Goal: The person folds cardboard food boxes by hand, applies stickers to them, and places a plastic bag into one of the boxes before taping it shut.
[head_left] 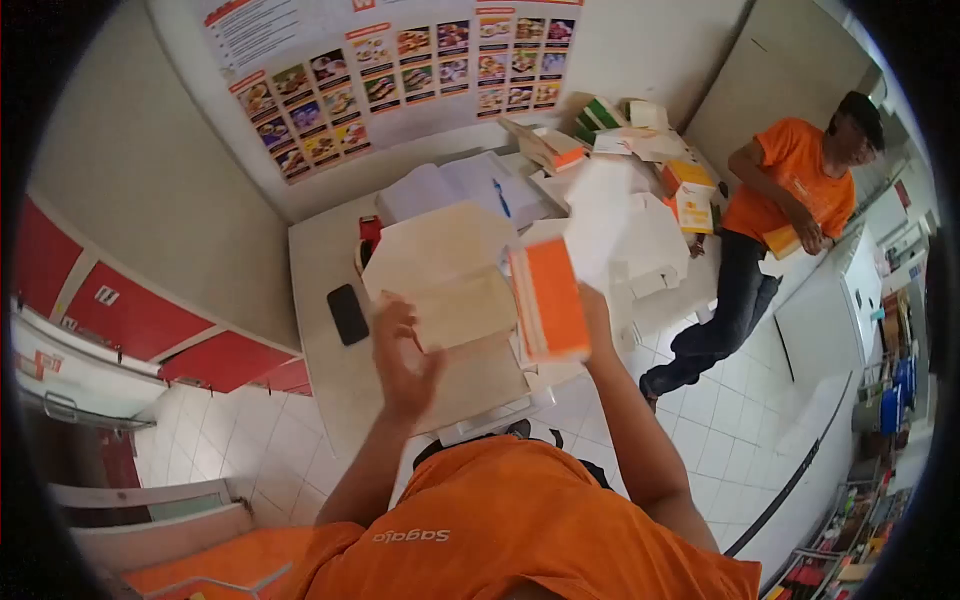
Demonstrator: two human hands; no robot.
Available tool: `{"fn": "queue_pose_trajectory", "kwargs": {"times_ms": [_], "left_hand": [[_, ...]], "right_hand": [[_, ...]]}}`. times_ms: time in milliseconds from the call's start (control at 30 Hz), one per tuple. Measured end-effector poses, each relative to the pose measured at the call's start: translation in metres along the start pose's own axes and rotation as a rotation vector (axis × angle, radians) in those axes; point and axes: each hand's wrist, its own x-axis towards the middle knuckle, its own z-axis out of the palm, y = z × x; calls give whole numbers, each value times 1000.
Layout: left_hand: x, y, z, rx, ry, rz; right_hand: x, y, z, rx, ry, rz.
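My right hand [597, 315] grips a partly folded cardboard food box [552, 300] with an orange panel and a white striped edge; most of its fingers are hidden behind the panel. Pale inner flaps [450, 245] of cardboard spread out to the left of that panel; whether they belong to the same box is not clear. Beside the flaps, my left hand [405, 360] is raised, slightly blurred, its thumb and fingers apart with nothing visible between them. A black phone [348, 314] lies on the table just left of this hand.
Flat and folded cartons [640, 150] pile up at the table's [340, 390] back right. An open notebook [440, 190] with a blue pen [501, 197] lies at the back. On the right, a co-worker [800, 180] in orange holds a yellow box [783, 241]. Red-fronted cabinets [130, 310] stand left.
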Motion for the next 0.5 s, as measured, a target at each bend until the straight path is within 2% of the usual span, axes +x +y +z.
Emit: {"fn": "queue_pose_trajectory", "kwargs": {"times_ms": [33,67,100,167,333,400,433,500], "left_hand": [[10,-16,-13,144,-45,-138],[19,-29,-22,284,-90,-277],[22,-43,-29,287,-79,-280],[25,-70,-40,413,-373,-257],[23,-82,-41,360,-384,-245],[23,-84,-39,396,-389,-205],[25,-80,-41,396,-381,-206],[27,-68,-45,530,-463,-320]], "right_hand": [[20,-18,9,-175,-16,53],[37,-28,24,-244,1,-25],[46,-34,39,-312,17,-104],[60,-37,59,-379,-35,-142],[70,-21,78,-480,-116,-233],[68,-21,77,-760,-206,-250],[66,-24,77,-761,-209,-257],[63,-32,76,-857,-244,-186]]}}
